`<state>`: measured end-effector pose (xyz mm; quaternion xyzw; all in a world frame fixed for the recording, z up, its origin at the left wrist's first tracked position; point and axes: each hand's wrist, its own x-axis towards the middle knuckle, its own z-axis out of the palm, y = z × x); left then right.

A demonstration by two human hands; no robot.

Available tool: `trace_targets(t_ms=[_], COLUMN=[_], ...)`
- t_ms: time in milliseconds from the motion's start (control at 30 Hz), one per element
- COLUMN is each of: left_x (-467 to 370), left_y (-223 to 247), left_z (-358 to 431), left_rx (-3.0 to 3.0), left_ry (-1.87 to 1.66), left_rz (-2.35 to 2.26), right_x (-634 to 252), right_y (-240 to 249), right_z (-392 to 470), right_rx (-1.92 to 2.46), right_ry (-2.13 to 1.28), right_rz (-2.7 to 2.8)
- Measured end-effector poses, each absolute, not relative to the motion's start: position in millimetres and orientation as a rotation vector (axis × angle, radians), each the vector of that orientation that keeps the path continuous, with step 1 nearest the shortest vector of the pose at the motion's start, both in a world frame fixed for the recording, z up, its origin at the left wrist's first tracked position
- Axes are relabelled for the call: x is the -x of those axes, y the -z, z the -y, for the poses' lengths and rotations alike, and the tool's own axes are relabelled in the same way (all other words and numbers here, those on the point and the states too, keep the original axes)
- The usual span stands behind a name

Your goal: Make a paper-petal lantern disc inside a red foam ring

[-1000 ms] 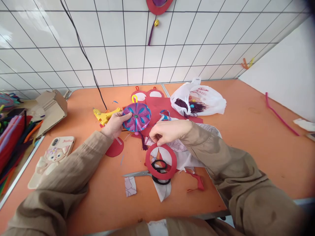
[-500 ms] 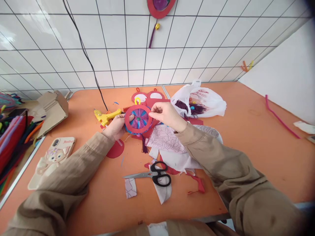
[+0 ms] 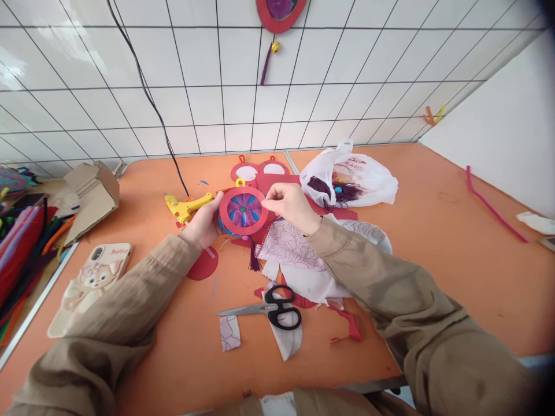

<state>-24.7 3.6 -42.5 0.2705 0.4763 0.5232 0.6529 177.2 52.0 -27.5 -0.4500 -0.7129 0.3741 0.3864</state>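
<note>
Between my hands is a round ornament with a red ring around a purple and blue patterned centre, a yellow loop on top and a dark tassel below. My left hand holds it at its left edge, fingers partly hidden behind it. The thumb and forefinger of my right hand pinch the ring's right edge. Just left of the ornament lies a yellow glue gun. Patterned white cloth spreads to the lower right, and black-handled scissors lie nearer me.
A white plastic bag with dark tassels stands at the back right. On the left are a phone, a cardboard box and coloured strips. A black cable hangs before the tiled wall. Red scraps lie near the front.
My left thumb has moved off the ornament's centre towards its left edge. The ornament now faces the camera a little more squarely, and its yellow loop sits slightly lower.
</note>
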Motion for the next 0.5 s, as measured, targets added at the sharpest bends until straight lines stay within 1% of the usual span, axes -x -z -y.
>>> trace_targets(t_ms=[133,267,500], left_x=[23.4,20.2,18.9], left_y=[36.3,37.4,40.4], left_z=[-2.0,1.5,1.2], left_rx=[-0.638,-0.738,-0.746], left_ry=[-1.144,-1.199,-1.255], left_rz=[-1.056,-1.097,-1.062], right_x=[-176.8,-176.5,-177.2], right_y=[27.4,26.9,28.8], right_z=[-51.3,-50.7,-51.2], right_rx=[1.164,1.172,1.088], right_ry=[-0.916,-0.909,-1.175], right_rz=[1.815,1.809,1.685])
